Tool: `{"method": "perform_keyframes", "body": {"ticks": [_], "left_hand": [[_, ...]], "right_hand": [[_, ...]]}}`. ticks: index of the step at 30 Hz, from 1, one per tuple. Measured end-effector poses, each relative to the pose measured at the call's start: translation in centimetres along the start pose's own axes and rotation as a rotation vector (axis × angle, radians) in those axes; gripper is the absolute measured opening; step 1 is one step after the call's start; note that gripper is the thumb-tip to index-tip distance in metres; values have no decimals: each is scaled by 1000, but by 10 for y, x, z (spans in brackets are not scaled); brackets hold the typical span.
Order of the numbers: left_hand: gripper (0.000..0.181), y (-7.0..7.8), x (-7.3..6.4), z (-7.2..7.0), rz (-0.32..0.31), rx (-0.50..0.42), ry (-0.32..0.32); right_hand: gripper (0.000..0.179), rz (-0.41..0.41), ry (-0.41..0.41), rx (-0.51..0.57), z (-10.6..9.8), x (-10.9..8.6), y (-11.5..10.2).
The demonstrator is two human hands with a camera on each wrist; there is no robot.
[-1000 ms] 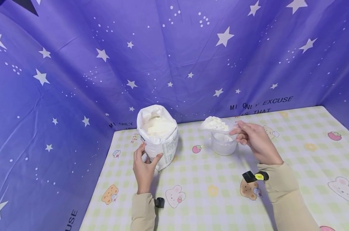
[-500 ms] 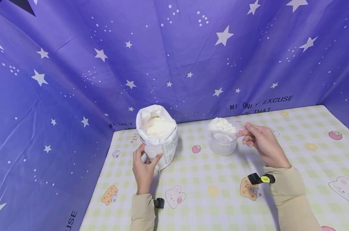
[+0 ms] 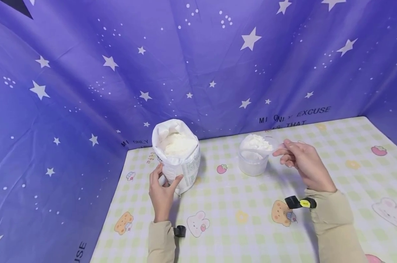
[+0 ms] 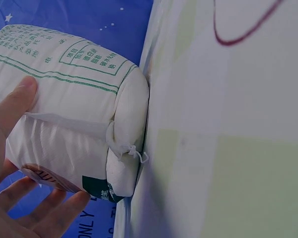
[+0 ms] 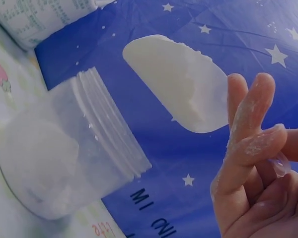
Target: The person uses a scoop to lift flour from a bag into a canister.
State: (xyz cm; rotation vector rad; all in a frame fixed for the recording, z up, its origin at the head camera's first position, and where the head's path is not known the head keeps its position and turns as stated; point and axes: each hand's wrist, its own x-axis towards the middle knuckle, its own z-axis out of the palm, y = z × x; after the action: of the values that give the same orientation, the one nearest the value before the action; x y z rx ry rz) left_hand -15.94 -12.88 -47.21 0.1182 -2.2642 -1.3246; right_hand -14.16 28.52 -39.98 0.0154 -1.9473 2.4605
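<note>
A white cloth flour bag point(image 3: 189, 166), rolled open at the top and full of flour point(image 3: 178, 144), stands upright on the table at the back left. My left hand point(image 3: 162, 195) holds its lower side, thumb on one face and fingers on the other. My right hand point(image 3: 306, 162) pinches the handle of a clear plastic scoop point(image 5: 169, 79) heaped with flour. The scoop hangs just above the mouth of a clear jar point(image 3: 252, 167), roughly level. Some flour shows inside the jar through its wall in the right wrist view. White dust clings to my right fingers point(image 5: 253, 109).
A checked tablecloth point(image 3: 224, 199) with cartoon prints covers the table. Behind and to the left hangs a blue curtain point(image 3: 172, 73) with white stars, close behind the bag and jar.
My right hand has moved right and slightly down, bringing the loaded scoop from the jar's upper left to over its mouth. The left hand and the bag stay in place.
</note>
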Motion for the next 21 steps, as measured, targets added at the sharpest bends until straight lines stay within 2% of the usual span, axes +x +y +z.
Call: {"method": "perform_keyframes", "body": {"ticks": [7,14,21], "left_hand": [[71,-1,0,0,2,-15,11],[73,-1,0,1,2,-12,12],[73,-1,-1,0,6,-14,12]], "right_hand": [[26,-16,19,-77,-3,4,2],[31,-15,52,-232,-3,4,2],[36,-23,85,-305,-1,2,2]]}}
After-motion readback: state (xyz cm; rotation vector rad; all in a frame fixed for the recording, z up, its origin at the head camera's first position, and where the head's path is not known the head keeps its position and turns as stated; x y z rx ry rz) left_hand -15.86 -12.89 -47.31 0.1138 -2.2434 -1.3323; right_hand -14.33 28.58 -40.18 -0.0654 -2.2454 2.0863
